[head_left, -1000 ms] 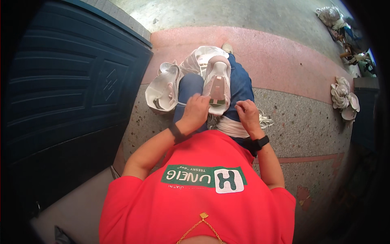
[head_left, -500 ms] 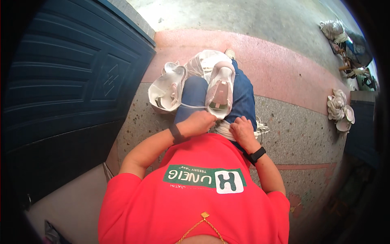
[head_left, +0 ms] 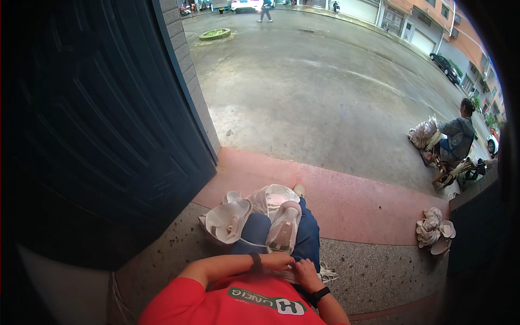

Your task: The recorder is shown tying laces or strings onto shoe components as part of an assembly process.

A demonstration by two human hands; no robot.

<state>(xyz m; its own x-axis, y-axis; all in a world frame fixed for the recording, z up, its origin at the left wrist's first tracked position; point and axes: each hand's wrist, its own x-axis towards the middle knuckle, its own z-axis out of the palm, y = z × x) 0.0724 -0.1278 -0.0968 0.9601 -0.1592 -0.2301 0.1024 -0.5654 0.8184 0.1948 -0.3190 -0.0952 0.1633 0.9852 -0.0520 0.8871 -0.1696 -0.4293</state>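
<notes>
Pinched at the near end of a pale shoe upper (head_left: 284, 230), both hands meet on the lap: the left hand (head_left: 277, 261) lies fingers closed over its edge, and the right hand (head_left: 306, 269) curls beside it, touching; what either pinches is hidden. A thin white cord (head_left: 250, 243) runs from the upper across the knee (head_left: 254, 230). More uppers (head_left: 226, 221) lie just left, another heap (head_left: 434, 232) well apart to the right.

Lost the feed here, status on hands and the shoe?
Left hand and right hand close together at heel end of pale pink-white shoe upper on lap. Grip unclear. White cord trails left. Nothing blocking.
</notes>
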